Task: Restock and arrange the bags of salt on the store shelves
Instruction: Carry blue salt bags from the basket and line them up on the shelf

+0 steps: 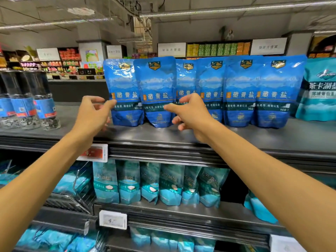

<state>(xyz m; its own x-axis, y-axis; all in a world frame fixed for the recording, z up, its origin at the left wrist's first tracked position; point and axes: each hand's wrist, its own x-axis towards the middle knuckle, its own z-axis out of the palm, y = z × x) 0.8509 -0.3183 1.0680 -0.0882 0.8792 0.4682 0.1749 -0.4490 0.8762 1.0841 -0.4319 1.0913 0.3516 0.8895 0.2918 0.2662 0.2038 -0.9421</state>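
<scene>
On the top shelf [236, 137], both hands, left hand [91, 113] and right hand [190, 113], hover loosely spread beside the second blue bag [156, 91]; best square it gently, keeping neighbours upright.

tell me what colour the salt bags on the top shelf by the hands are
Bright blue salt bags with a dark green band across the lower half, seen in the head view.

clear grinder bottles with blue labels [27, 108] standing at top shelf's left end | red price tag [93, 153] clipped to that shelf's front edge | white price tag [113, 219] on a lower edge | green and yellow packages [218, 49] on far wall shelving | white aisle signs [171, 50] beside them
</scene>
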